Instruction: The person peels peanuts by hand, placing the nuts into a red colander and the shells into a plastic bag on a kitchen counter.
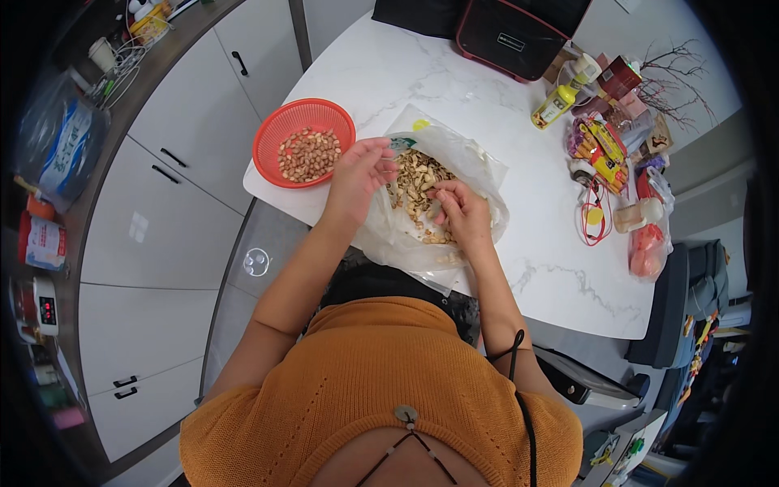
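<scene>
A white plastic bag (479, 174) lies spread on the table, with peanuts in their shells and shell pieces (415, 180) heaped inside. My right hand (464, 213) is over the heap, thumb and fingers pinched on what looks like a peanut among the shells. At the bag's left side is my left hand (359, 180), palm partly turned up and fingers curled; whatever is in them is too small to make out. Just left of that hand, a red plastic basket (268, 140) holds shelled peanuts (310, 156) with reddish skins.
The white marbled table (560, 268) has a black and red box-shaped appliance (511, 45) at the back. Along its right side stand a yellow bottle (556, 105), snack packets (600, 154), a red cable (595, 217) and a jar (637, 215). White cabinets (174, 203) curve along the left.
</scene>
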A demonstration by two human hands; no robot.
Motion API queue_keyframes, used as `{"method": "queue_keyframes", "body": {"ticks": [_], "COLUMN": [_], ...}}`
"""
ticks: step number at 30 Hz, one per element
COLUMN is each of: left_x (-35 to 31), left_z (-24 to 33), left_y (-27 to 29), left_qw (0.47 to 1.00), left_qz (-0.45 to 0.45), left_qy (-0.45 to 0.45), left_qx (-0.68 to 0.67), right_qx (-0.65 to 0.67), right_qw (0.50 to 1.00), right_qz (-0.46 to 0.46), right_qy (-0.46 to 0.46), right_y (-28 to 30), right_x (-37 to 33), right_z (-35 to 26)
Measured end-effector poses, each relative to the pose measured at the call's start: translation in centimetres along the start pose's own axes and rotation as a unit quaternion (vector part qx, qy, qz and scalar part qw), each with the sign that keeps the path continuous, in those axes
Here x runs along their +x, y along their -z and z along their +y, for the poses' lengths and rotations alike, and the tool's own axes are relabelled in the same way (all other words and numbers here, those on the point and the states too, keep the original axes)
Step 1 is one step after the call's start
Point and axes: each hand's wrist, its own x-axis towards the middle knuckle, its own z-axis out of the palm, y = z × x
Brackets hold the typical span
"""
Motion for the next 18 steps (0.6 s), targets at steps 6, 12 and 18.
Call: {"method": "queue_keyframes", "body": {"ticks": [6, 12, 18], "left_x": [-0.9, -1.7, -2.4], "left_z": [-0.8, -2.1, -3.7], "left_y": [-1.1, -2.1, -2.6], "left_qw": [0.997, 0.985, 0.973], "left_qz": [-0.030, -0.075, -0.118], "left_qy": [0.004, -0.012, -0.010], "left_qx": [0.071, 0.154, 0.199], "right_qx": [0.062, 0.150, 0.150], "right_qw": [0.998, 0.988, 0.988], "right_qz": [-0.026, -0.027, -0.029], "right_qy": [-0.009, -0.017, -0.002], "right_y": [0.3, 0.0, 0.2], "right_x": [0.2, 0.3, 0.4], "right_z": [1.0, 1.2, 1.8]}}
